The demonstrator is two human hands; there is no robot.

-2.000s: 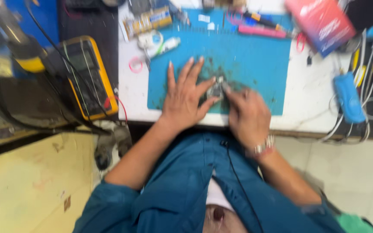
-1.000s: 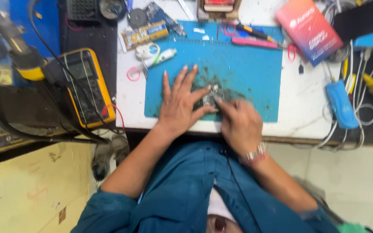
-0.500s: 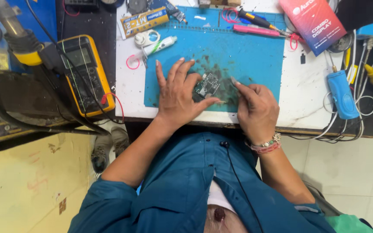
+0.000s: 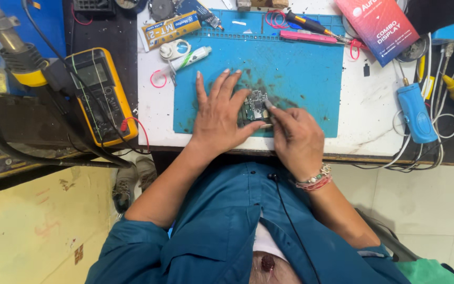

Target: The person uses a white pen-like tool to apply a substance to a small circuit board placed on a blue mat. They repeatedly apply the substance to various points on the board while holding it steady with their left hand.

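Fingers (image 4: 226, 89) of left hand (image 4: 219, 118) lie splayed flat, thumb pinning the small circuit board (image 4: 255, 107) on the blue mat (image 4: 300, 73). Since half a second ago, right hand (image 4: 296, 139) has closed in, fingertips now pinched at the board's right edge. Multimeter (image 4: 101, 94) sits far left of the tabletop (image 4: 366, 105).

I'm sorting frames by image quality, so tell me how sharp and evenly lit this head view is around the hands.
Head view: sharp, no motion blur around the left hand, right hand and small circuit board; light is even and soft on the blue mat, with no strong glare; the wide lens bends the bench edges; the dark left side by the yellow multimeter is dimmer.
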